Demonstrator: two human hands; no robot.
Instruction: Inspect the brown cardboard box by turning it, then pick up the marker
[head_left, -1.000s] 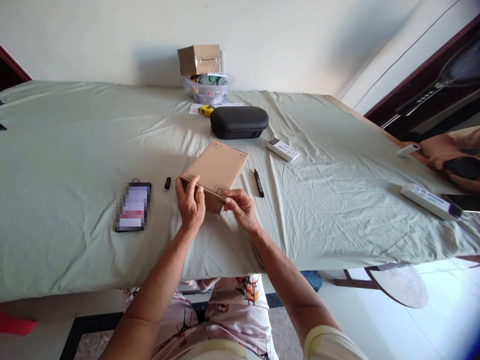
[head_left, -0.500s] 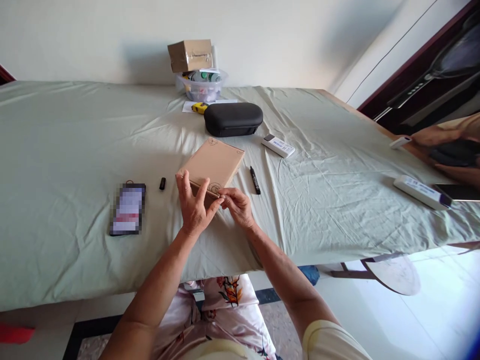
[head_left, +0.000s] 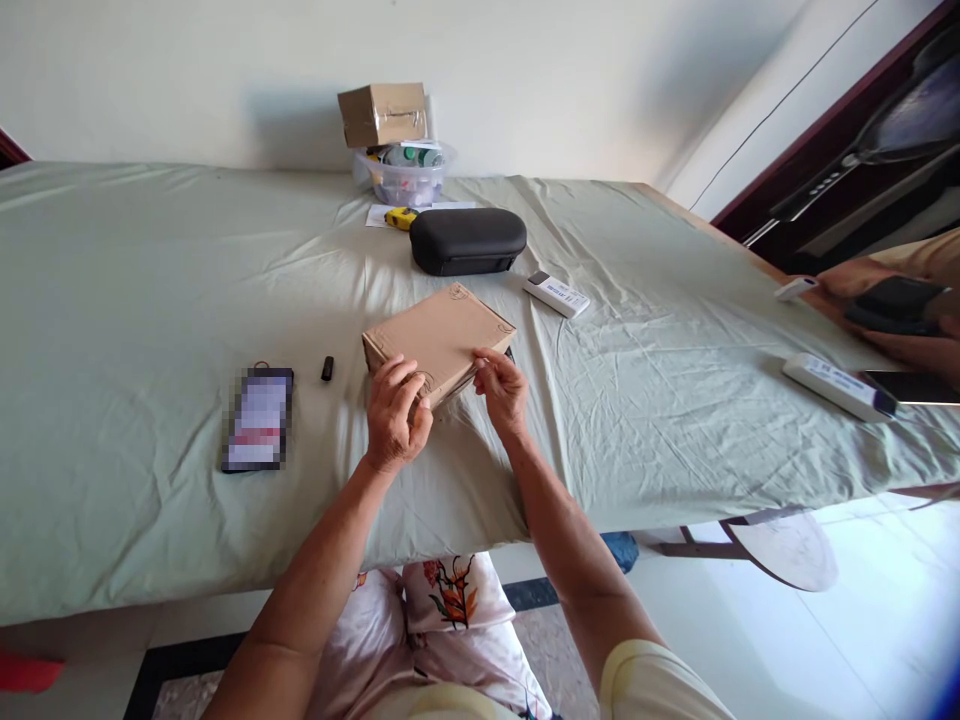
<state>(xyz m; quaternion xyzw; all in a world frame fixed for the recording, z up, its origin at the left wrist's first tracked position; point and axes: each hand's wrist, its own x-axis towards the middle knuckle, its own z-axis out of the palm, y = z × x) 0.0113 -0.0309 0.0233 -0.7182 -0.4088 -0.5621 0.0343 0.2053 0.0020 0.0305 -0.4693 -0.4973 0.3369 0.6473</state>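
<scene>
A flat brown cardboard box (head_left: 442, 335) lies turned at an angle on the cloth, with dark line drawings at its corners. My left hand (head_left: 395, 410) grips its near-left part, fingers curled over the top and thumb at the near corner. At the near-right edge, my right hand (head_left: 501, 390) pinches the box between thumb and fingers. A dark bit of the marker (head_left: 511, 354) shows past the box's right side; the rest is hidden. The black marker cap (head_left: 328, 368) lies left of the box.
A phone (head_left: 259, 420) lies to the left. Behind the box are a black case (head_left: 468, 241), a white carton (head_left: 556, 294), a yellow tape measure (head_left: 401, 217) and a plastic tub (head_left: 406, 180) with a carton on top. Another person's hand (head_left: 862, 280) is at the right.
The box has turned and shifted right, now covering most of the marker. My right hand has moved right and up along its edge; my left hand's fingers have curled in.
</scene>
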